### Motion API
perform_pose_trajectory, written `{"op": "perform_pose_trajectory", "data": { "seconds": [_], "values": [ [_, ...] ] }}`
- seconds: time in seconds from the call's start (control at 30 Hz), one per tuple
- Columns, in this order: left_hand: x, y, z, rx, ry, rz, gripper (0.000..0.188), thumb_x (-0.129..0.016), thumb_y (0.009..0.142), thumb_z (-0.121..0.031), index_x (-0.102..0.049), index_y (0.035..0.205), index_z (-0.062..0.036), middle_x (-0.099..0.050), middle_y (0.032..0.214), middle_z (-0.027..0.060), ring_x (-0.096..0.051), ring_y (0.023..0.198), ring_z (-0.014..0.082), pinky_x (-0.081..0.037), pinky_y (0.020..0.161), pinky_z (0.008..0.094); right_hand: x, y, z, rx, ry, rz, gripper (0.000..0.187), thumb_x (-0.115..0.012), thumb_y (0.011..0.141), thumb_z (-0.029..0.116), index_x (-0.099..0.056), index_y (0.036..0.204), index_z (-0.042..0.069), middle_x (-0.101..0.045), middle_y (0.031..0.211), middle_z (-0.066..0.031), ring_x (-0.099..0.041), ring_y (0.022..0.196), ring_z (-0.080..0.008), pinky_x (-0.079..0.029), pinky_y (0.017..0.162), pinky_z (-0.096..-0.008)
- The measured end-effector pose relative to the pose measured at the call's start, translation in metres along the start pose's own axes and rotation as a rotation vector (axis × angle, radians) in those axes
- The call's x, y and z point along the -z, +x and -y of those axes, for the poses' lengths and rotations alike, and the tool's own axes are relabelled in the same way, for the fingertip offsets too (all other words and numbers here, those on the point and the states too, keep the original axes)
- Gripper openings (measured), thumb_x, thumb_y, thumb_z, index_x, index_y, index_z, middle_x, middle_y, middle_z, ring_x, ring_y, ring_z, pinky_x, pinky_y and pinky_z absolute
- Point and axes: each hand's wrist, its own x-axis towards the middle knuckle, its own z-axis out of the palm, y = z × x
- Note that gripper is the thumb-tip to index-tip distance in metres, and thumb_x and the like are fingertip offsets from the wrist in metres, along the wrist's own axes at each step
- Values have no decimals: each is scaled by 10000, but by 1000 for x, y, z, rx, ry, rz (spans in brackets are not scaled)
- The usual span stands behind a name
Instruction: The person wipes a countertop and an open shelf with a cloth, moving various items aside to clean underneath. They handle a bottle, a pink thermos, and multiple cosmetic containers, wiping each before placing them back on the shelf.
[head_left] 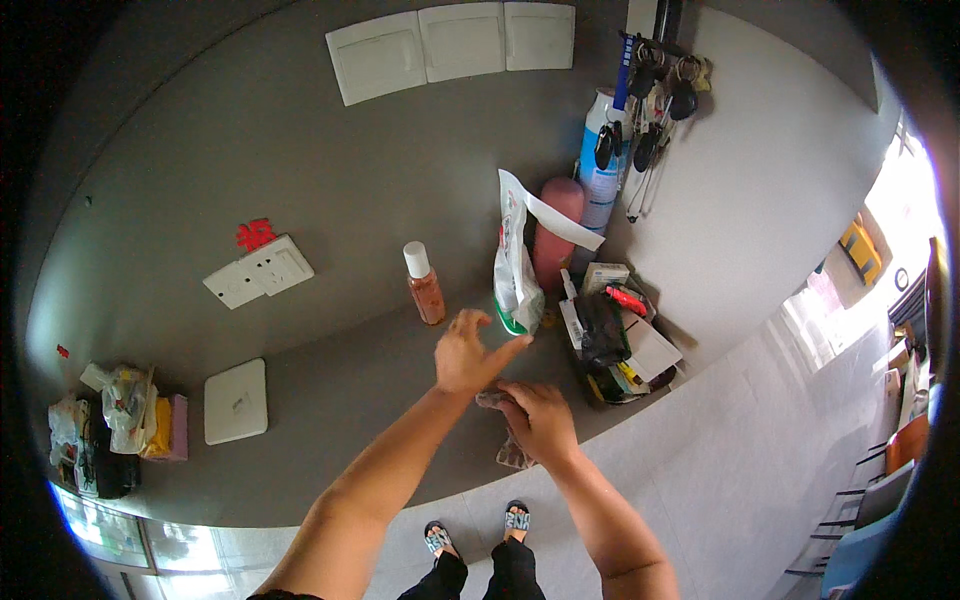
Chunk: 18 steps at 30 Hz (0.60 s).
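Note:
My left hand [468, 355] is above the grey counter, its thumb stretched toward the foot of a white-and-green plastic pouch [517, 285]. Its fingers are apart and I see nothing in them. My right hand [540, 418] is closed on a crumpled brownish cloth [514, 454] near the counter's front edge; part of the cloth shows by the fingertips and part hangs below the palm. Just beyond my left hand stands a small clear bottle [427, 298] with a white cap and orange-pink contents. Behind the pouch are a pink bottle [557, 230] and a blue-and-white spray can [600, 180].
To the right, a box of odds and ends [620, 340] sits against the white side wall. Keys [650, 110] hang above it. Leftward lie a flat white device [237, 402] and a cluster of bags [125, 410]. Sockets [258, 272] and switches [463, 42] are on the back wall.

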Motion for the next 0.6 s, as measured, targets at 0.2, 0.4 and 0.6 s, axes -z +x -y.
{"op": "perform_pose_trajectory", "data": {
  "seconds": [0.2, 0.4, 0.6],
  "values": [
    [-27, 29, -8, -1, 88, -59, 379, -686, 859, -391, -593, 835, -24, -645, 768, 174, -652, 652, 389, -518, 552, 464, -9, -3, 2, 29, -93, -81, 253, -670, 848, 188, -672, 1099, 149, -703, 1010, -66, -627, 899, -329, -506, 774, -437],
    [19, 6, -13, -201, -23, -134, 118, -659, 873, -136, -646, 871, -19, -647, 770, 188, -643, 645, 394, -507, 525, 444, -6, -5, 1, 58, -41, -88, 269, -657, 869, 202, -666, 1134, 156, -700, 1055, -63, -629, 923, -315, -504, 804, -433],
    [114, -52, 15, -321, 25, -23, 222, -671, 830, -51, -674, 1052, -43, -683, 975, 201, -670, 834, 403, -550, 684, 429, 12, -8, 11, 146, -21, 113, 252, -664, 865, 174, -682, 1115, 155, -701, 1060, -60, -634, 939, -312, -494, 824, -426]
  ]
}}
